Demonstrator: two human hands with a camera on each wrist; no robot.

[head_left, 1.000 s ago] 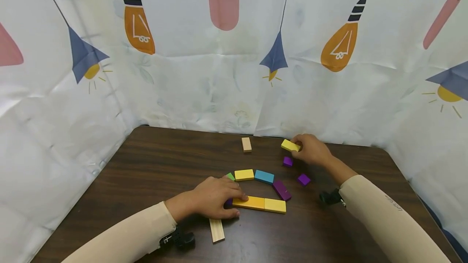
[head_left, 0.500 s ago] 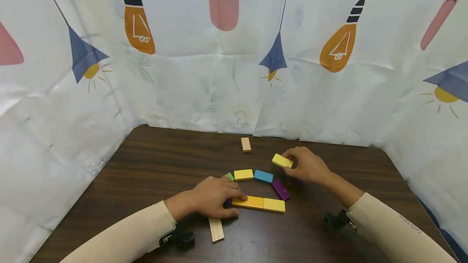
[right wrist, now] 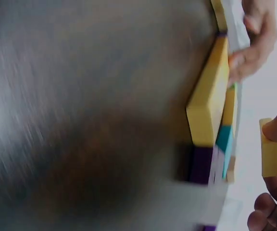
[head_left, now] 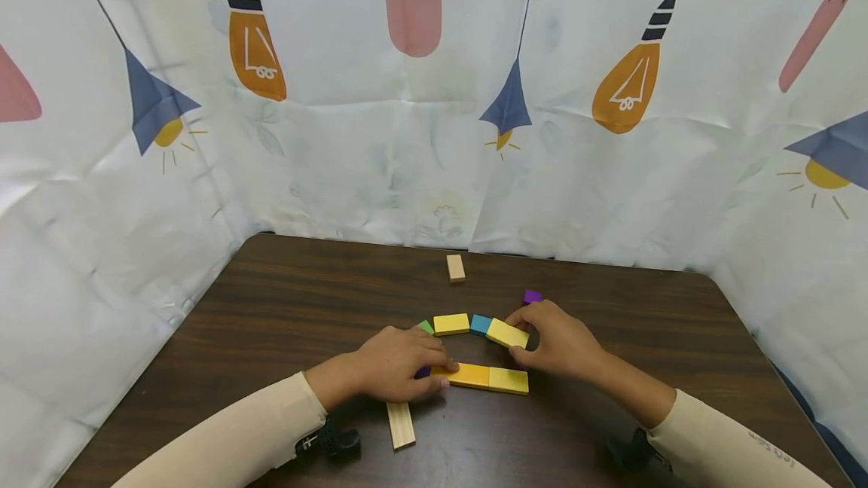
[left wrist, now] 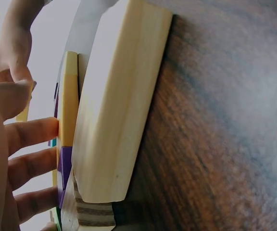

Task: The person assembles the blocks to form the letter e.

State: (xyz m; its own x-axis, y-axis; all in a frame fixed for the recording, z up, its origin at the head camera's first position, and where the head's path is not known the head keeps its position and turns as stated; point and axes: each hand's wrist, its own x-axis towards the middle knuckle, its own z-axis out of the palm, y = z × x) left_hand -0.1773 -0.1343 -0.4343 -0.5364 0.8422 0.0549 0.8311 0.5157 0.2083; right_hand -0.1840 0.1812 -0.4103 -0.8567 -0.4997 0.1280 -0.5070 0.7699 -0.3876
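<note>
Between thumb and fingers my right hand (head_left: pixel 559 343) pinches a yellow wooden block (head_left: pixel 507 333). In the head view this block overlaps the blue block (head_left: pixel 479 324); the right wrist view has it raised above the table. Extended fingers of my left hand (head_left: pixel 392 364) touch the orange block (head_left: pixel 472 375), which joins end to end with another yellow block (head_left: pixel 508 380). Behind that row curve a green block (head_left: pixel 426 327), a yellow block (head_left: pixel 451 324) and the blue one. A purple block (right wrist: pixel 202 164) is mostly hidden by the right hand in the head view.
A plain wooden block (head_left: pixel 401 425) lies in front of the left hand. Farther back are a purple cube (head_left: pixel 532 297) and a small plain block (head_left: pixel 456 268). A printed curtain (head_left: pixel 380 172) hangs along the back edge of the brown table (head_left: pixel 325 285).
My right hand has brought the yellow block from the table's back right toward me and leftward, over the curved row's right end. The left hand has stayed almost still.
</note>
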